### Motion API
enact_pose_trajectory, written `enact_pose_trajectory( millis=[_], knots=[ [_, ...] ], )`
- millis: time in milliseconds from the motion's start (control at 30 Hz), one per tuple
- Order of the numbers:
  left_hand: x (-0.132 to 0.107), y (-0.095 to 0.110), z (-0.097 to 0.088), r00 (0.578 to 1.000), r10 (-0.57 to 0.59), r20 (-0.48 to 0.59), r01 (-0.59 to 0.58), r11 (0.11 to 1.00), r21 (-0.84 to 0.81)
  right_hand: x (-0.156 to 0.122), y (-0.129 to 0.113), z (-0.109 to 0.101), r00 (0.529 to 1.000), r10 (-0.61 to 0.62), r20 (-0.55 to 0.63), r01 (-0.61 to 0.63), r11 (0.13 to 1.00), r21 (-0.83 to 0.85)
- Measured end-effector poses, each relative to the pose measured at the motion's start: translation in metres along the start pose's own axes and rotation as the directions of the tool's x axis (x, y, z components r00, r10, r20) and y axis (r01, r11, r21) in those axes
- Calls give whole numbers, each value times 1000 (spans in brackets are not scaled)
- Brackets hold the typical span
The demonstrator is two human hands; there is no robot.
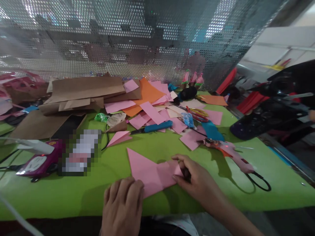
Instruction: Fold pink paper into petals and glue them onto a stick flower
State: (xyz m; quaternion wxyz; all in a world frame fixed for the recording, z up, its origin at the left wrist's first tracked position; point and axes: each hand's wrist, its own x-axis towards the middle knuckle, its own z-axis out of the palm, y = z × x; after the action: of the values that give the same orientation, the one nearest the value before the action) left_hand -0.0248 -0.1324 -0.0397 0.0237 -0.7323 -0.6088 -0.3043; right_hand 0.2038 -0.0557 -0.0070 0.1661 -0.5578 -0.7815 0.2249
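Pink folded sheet (147, 175) lies near the front edge of the green tabletop (73, 200), between the person's two hands. One sharp corner points between ten and eleven o'clock, and creases run across its middle.

At the sheet's eight o'clock, the left hand (124, 200) rests with fingers bent and close together over the edge; its thumb is hidden, so whether it grips or only presses cannot be told. At three o'clock, the right hand (190, 175) pinches the far end of the sheet between thumb and curled forefinger.

Taking the sheet as the dial's centre, a small pink folded piece (119, 138) sits between ten and eleven o'clock, and a knife with a blue handle (157, 126) lies at twelve, just before a loose pile of pink paper. An orange sheet (147, 93) shows farther off at twelve, with brown sheets (86, 88) stacked toward eleven. A pink glue gun (233, 152) lies between two and three o'clock, its black cable looping toward three. At nine, well apart, stands a purple device (44, 159).
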Motion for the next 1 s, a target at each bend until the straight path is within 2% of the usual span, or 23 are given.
enact_pose_trajectory(
  millis=[67,167,300,367,433,467,567,600,633,667,733,800,933,1000],
  knots=[
    [1,1,4,990,144,7,-144,989,-26,0,1,2,1000,-12,-7,12,1000,9],
    [3,0,7,938,342,52,-337,938,-84,-2,2,3,999,-36,-41,37,999,21],
    [1,-7,7,884,458,94,-459,888,-8,-4,2,-2,991,-91,-94,95,995,43],
    [-4,-10,9,873,479,94,-485,872,65,-9,-1,-5,971,-156,-180,160,987,4],
    [-10,-12,13,859,505,88,-512,852,109,-18,-7,-4,924,-297,-240,277,954,-111],
    [-13,-13,16,857,510,74,-515,850,114,-24,-11,-2,895,-389,-220,353,917,-186],
    [-18,-15,23,865,502,14,-501,861,89,-42,-20,11,789,-614,-10,580,751,-316],
    [-18,-16,24,865,502,2,-501,861,89,-46,-21,15,756,-654,22,618,702,-354],
    [-17,-18,24,856,517,1,-514,851,103,-50,-21,19,743,-667,49,629,673,-390],
    [-16,-19,23,838,545,12,-543,831,125,-54,-19,20,749,-660,64,620,662,-422],
    [-12,-21,20,802,595,43,-593,787,168,-59,-10,19,799,-597,76,558,686,-467],
    [-9,-24,17,784,618,64,-617,762,195,-63,0,13,848,-526,62,485,722,-493],
    [-8,-28,11,769,635,72,-635,746,200,-68,16,4,890,-456,-1,394,769,-504],
    [-12,-30,9,787,613,72,-615,767,183,-69,18,3,905,-425,6,374,789,-487]
  ],
)
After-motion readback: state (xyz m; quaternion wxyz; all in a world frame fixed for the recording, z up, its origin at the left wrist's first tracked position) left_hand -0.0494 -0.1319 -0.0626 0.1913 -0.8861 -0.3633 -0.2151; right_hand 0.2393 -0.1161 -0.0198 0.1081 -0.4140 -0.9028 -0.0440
